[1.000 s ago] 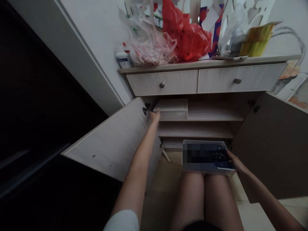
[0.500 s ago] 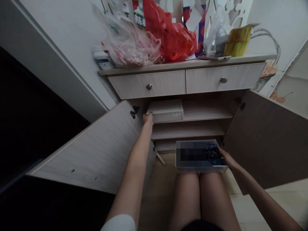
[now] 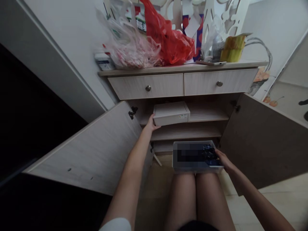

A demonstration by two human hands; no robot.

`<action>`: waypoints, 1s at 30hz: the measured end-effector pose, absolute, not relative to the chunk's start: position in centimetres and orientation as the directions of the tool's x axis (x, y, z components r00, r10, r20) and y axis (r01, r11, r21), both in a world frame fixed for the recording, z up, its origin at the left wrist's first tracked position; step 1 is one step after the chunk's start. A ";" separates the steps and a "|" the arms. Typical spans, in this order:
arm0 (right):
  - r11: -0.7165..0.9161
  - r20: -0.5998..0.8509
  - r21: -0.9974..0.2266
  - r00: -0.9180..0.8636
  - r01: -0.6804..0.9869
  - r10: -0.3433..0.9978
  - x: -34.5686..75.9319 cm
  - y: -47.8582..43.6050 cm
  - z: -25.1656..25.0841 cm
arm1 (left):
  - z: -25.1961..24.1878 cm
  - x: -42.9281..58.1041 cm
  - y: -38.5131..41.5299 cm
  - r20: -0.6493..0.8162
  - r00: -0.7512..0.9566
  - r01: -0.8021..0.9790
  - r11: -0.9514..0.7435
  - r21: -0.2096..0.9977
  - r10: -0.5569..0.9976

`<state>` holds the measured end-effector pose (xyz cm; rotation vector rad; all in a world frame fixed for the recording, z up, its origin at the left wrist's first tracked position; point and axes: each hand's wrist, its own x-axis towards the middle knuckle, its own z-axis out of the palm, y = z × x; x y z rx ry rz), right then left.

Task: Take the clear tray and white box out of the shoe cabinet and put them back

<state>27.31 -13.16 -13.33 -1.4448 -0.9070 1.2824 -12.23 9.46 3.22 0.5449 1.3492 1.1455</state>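
Note:
On the upper shelf of an open cabinet sits a white box (image 3: pixel 170 116) with a small label on its front, slightly askew, its front left corner past the shelf edge. My left hand (image 3: pixel 151 124) grips that corner, thumb and fingers closed on it. A clear plastic container (image 3: pixel 176 169) rests on my knees with dark contents, partly blurred out. My right hand (image 3: pixel 223 159) holds its right end, the fingers over the rim.
Two cabinet doors, the left door (image 3: pixel 84 154) and the right door (image 3: pixel 264 141), stand open on either side. Above are two closed drawers (image 3: pixel 168 86). The cabinet top carries a red plastic bag (image 3: pixel 168 41), a clear bag (image 3: pixel 137 51), a phone (image 3: pixel 211 63) and a yellow package (image 3: pixel 232 49).
The white box has shifted to the right and forward on the shelf, turning a little, with my left hand on its corner. My right hand still holds the container on my knees.

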 end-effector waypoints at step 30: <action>-0.156 -0.195 -0.981 0.557 -0.117 0.808 34.6 -5.4 -2.4 | 2.8 -18.5 -1.4 -0.484 -0.094 -0.355 0.424 0.833 0.870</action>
